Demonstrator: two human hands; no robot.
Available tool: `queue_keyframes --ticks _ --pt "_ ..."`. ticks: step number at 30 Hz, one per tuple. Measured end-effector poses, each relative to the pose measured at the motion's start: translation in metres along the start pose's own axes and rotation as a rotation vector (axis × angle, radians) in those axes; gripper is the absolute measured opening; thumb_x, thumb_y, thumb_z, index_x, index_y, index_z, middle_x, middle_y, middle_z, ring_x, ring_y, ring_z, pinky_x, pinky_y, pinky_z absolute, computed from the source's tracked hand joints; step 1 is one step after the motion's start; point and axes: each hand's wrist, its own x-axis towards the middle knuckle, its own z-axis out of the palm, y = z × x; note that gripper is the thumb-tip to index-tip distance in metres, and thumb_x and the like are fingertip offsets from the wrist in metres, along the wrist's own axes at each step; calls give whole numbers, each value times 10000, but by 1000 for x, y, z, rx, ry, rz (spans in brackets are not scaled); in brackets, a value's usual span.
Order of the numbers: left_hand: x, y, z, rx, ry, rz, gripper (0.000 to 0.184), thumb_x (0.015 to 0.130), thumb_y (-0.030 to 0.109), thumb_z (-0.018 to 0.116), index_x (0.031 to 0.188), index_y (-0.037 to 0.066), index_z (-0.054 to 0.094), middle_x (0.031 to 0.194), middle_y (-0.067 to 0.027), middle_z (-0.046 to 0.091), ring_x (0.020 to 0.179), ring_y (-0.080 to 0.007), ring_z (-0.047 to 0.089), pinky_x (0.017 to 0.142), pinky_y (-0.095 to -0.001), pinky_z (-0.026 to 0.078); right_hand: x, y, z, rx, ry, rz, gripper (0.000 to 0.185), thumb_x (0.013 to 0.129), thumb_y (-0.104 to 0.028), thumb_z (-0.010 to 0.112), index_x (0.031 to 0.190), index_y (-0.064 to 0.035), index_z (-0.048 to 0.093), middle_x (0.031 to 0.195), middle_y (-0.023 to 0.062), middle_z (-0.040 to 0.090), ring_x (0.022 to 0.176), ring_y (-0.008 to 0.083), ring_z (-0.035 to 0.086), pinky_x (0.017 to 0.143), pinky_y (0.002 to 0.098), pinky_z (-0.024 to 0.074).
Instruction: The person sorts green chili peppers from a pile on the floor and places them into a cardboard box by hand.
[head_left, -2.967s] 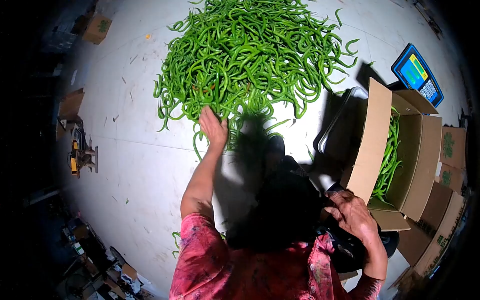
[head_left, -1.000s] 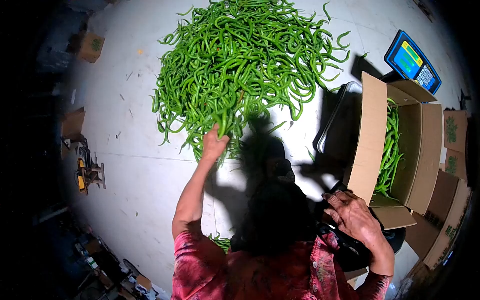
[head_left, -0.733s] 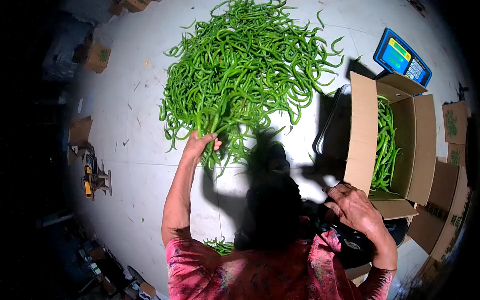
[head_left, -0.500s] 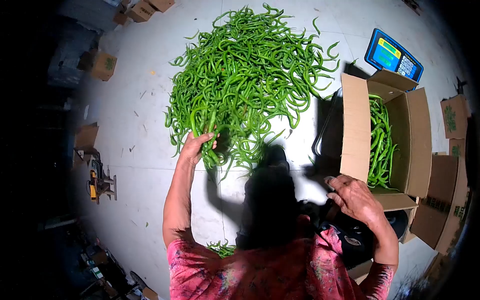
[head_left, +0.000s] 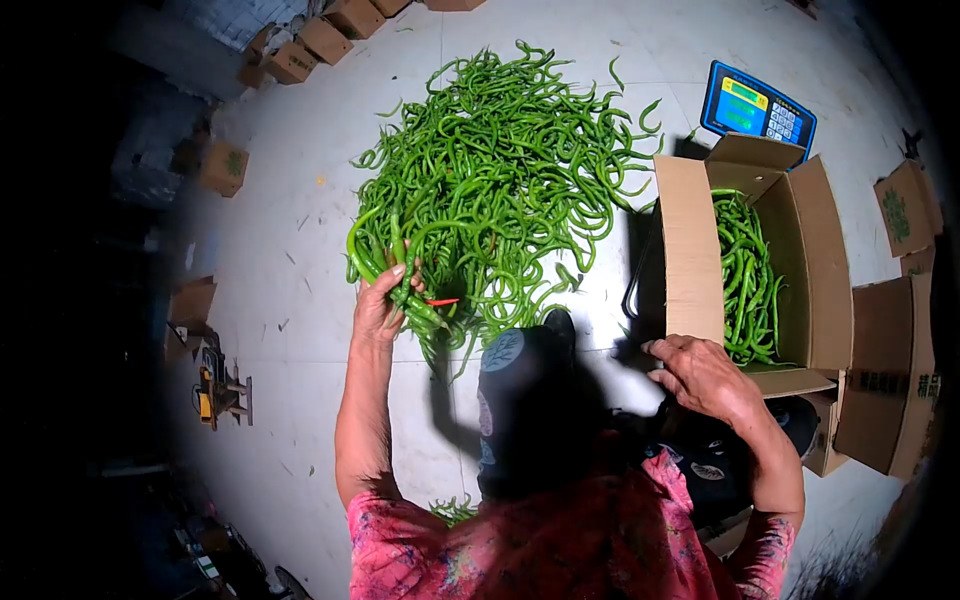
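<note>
My left hand (head_left: pixel 380 305) is closed around several long green chili peppers (head_left: pixel 366 250), held above the near left side of a big pile of green chili peppers (head_left: pixel 500 170) on the floor. A red chili pepper (head_left: pixel 441 301) sticks out beside the held ones. My right hand (head_left: pixel 708 380) is by the near left corner of an uncovered cardboard box (head_left: pixel 690 250). Its fingers are loosely bent, thumb apart, and nothing shows in them. Green chili peppers (head_left: pixel 745 275) lie inside the box, whose flaps stand outward.
A blue scale display (head_left: pixel 757 112) stands behind the box. More cartons (head_left: pixel 880 370) are at the right, and others (head_left: pixel 325 40) line the far left. A small tool-like object with yellow parts (head_left: pixel 222 390) is on the left floor. A few peppers (head_left: pixel 455 510) lie near my body.
My left hand has lifted its peppers slightly, and the red pepper now shows. The view has shifted, so the box and scale appear farther left. My right hand stays beside the box.
</note>
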Motion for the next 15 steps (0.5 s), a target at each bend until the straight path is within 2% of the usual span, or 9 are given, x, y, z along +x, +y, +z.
queue_keyframes --ticks 5,8,11,12,14,15 --pt "0 12 41 -187 -185 -8 482 831 43 607 1291 -6 470 1022 -156 571 769 -205 566 710 -354 500 2 2 -3 101 82 -52 278 848 -112 626 1079 39 591 940 218 640 888 405 608 789 425 490" --pt "0 14 86 -183 -275 -11 489 811 43 624 1277 -9 484 1001 -156 579 758 -211 573 715 -360 502 8 -2 -8 353 214 -79 237 866 -134 596 1042 24 613 908 225 639 866 397 609 763 437 482" --pt "-2 11 135 -174 -374 -53 488 803 38 634 1266 -12 491 990 -155 583 752 -214 576 723 -370 503 14 -9 -22 516 292 -2 279 900 -198 591 1072 18 627 948 176 666 842 283 638 772 355 485" --pt "-3 7 151 -105 -390 -56 493 822 83 630 1288 18 483 1018 -128 562 731 -181 537 709 -349 479 17 -9 -23 617 334 9 299 898 -220 601 1086 11 628 955 152 672 856 239 633 782 338 481" --pt "-5 -1 182 -107 -413 -107 459 811 35 634 1249 -2 503 1024 -139 583 768 -211 570 722 -373 494 23 -13 -29 790 418 74 343 881 -268 637 1111 -14 636 1003 85 676 909 142 608 817 299 471" --pt "-7 -7 197 -107 -404 -144 445 805 1 634 1231 -8 505 1042 -147 593 785 -230 591 731 -389 506 28 -14 -30 871 489 62 377 883 -291 648 1125 -3 631 1053 70 658 957 133 583 862 300 455"
